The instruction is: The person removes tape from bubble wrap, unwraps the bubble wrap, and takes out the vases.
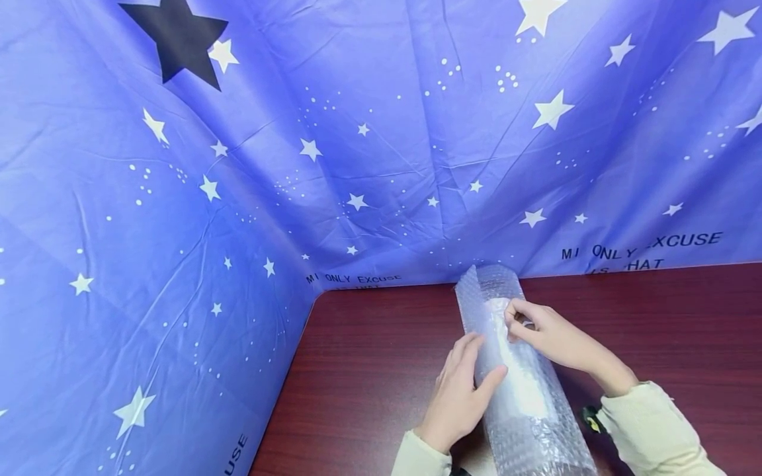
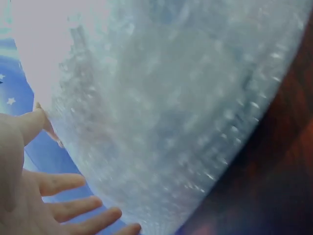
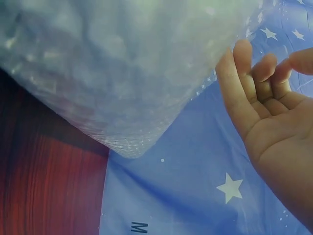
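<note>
A long, rounded bundle of clear bubble wrap point(image 1: 542, 443) lies on the dark red table, its far end close to the cloth backdrop. Along its top runs a smooth, shiny whitish patch point(image 1: 524, 383). My left hand point(image 1: 458, 390) rests against the bundle's left side, fingers extended and thumb spread over the top. At the patch's upper right edge is my right hand point(image 1: 542, 330), with fingers curled and thumb close to the index fingertip. I cannot tell whether those fingertips pinch the wrap. Bubble wrap point(image 2: 171, 98) fills most of the left wrist view.
Blue cloth point(image 1: 381, 145) printed with stars stands behind and left of the table point(image 1: 351, 370), meeting its edges. A dark strap-like item point(image 1: 592, 420) sits by the right cuff. Something pale point(image 1: 479, 456) lies beside the bundle near the left cuff.
</note>
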`<state>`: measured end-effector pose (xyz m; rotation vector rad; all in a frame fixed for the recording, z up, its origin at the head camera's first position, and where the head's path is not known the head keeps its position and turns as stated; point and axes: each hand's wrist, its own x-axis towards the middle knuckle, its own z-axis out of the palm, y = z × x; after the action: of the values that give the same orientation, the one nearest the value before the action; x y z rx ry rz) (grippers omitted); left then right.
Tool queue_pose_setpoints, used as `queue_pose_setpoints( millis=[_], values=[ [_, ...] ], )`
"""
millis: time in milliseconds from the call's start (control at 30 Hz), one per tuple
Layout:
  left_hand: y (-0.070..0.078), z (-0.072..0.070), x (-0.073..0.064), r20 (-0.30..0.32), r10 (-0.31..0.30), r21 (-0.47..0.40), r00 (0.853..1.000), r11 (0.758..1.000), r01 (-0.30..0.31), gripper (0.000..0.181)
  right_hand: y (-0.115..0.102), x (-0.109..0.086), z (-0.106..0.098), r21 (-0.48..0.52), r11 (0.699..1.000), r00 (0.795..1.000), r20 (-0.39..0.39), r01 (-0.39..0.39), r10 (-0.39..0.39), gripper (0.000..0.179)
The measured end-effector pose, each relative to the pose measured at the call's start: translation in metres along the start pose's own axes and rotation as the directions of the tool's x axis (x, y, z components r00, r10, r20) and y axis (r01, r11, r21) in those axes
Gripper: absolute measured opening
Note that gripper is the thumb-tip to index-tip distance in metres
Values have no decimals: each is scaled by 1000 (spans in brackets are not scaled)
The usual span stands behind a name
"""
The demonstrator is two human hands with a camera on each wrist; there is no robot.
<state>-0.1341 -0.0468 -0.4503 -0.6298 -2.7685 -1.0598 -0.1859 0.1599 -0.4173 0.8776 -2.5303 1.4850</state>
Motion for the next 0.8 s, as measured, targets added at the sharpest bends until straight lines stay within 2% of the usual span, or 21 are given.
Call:
queue_pose_setpoints(
  millis=[267, 567, 667, 800],
  values=[
    [14, -2, 2, -41, -120, -21, 992, 993, 120, 68, -4, 1, 4, 18, 1000, 999, 30, 15, -15, 18],
    [5, 1, 0, -108, -74, 2, 991, 997, 75, 54, -8, 1, 6, -95, 995, 999, -11, 30, -31, 16],
    [0, 1, -1, -123, -76, -3, 990, 997, 76, 55, -9, 2, 7, -109, 994, 999, -23, 21, -24, 15],
    [-4, -1, -1, -127, -90, -30, 988, 996, 86, 57, -12, 3, 7, -115, 992, 998, -25, 54, -57, 12]
  ],
)
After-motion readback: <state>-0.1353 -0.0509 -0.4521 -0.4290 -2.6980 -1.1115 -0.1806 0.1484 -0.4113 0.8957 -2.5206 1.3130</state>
